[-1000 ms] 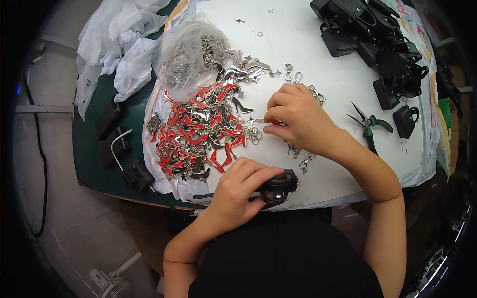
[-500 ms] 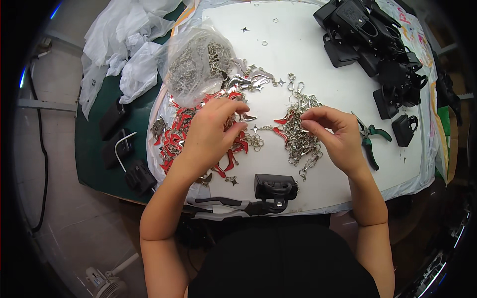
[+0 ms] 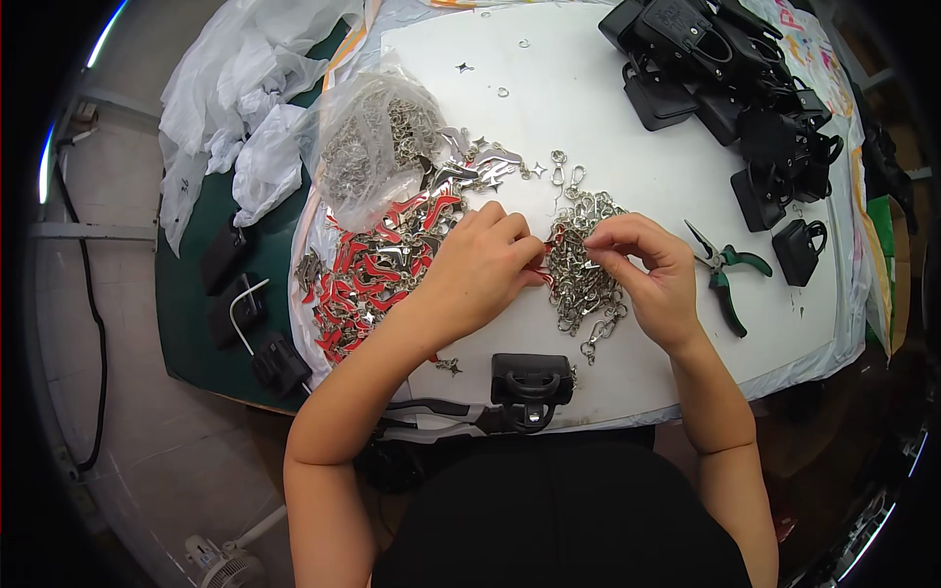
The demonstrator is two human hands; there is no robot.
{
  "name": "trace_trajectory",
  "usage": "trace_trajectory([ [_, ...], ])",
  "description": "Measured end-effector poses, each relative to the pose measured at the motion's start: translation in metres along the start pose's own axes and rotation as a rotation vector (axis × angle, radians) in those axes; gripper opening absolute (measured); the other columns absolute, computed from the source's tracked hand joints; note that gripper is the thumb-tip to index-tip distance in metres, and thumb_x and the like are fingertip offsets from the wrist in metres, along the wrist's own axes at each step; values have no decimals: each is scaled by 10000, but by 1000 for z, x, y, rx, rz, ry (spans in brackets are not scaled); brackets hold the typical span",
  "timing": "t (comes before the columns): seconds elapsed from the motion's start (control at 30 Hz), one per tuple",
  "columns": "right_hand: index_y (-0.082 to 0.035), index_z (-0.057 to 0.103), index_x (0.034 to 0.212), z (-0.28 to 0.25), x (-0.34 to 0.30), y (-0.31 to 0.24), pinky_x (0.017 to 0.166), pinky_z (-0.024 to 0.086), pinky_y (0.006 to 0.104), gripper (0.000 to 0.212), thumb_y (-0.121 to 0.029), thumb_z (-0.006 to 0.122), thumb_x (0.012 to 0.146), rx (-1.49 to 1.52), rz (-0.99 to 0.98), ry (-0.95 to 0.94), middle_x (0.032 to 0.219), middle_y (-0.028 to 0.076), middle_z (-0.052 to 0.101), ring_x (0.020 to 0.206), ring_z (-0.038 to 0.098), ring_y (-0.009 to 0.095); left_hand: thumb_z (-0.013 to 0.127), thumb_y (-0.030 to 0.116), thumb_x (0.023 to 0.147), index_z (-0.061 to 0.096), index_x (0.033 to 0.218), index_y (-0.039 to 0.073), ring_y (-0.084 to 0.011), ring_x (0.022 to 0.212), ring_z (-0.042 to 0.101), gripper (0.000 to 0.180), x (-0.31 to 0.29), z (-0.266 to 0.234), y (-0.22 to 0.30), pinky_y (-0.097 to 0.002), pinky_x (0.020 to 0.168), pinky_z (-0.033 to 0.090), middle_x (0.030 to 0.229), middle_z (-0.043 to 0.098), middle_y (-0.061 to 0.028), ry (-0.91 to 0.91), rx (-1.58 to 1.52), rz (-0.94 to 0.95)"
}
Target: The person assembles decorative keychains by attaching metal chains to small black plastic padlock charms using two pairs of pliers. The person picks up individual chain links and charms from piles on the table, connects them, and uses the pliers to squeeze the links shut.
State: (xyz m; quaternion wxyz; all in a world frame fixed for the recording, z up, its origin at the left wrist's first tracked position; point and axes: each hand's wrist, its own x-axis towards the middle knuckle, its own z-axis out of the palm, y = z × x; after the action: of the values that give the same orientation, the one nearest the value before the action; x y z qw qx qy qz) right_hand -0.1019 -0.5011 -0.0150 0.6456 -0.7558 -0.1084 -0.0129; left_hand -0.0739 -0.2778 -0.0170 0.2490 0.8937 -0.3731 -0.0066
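Silver heap of metal clasps (image 3: 586, 263) lies on the white sheet (image 3: 627, 127), between both hands. Right hand (image 3: 649, 276) pinches a clasp at its right edge; left hand (image 3: 477, 269) pinches a red charm (image 3: 538, 273) at its left edge, equally near.

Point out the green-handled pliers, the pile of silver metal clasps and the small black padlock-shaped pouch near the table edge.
green-handled pliers (image 3: 726, 281), head view, handle.
pile of silver metal clasps (image 3: 580, 274), head view, middle.
small black padlock-shaped pouch (image 3: 530, 377), head view, body.

Head camera looks steeply down (fisheye) at table (image 3: 608, 127).
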Motion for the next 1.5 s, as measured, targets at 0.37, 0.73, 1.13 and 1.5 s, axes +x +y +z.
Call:
trace_trajectory([
  [0.37,-21,716,942,4,-2,-1,715,511,259,91,2,699,856,5,11,-36,908,52,703,816,639,124,722,63,781,674,958,72,-240,731,605,183,-11,-9,-4,-365,686,488,769,640,-38,74,37,-27],
  [0.73,21,720,922,12,-6,-21,746,540,251,90,12,725,832,73,6,-107,862,69,719,786,680,124,654,39,927,664,1032,-28,-140,925,671,125,-23,-31,10,-299,828,536,987,722,-91,214,-1176,-515],
  [1.13,11,724,916,25,-6,-45,762,539,243,117,-40,770,821,233,248,-171,883,54,729,796,677,102,651,19,932,647,1016,-54,-164,893,693,111,-31,-45,36,-298,814,570,949,716,-111,267,-1305,-477],
  [1.5,-17,643,886,20,-9,-40,865,470,282,73,2,708,859,529,116,-232,1067,93,649,956,591,131,718,76,891,652,984,-51,-180,743,715,171,-48,-55,47,-295,668,573,829,724,-118,200,-1439,-660],
])
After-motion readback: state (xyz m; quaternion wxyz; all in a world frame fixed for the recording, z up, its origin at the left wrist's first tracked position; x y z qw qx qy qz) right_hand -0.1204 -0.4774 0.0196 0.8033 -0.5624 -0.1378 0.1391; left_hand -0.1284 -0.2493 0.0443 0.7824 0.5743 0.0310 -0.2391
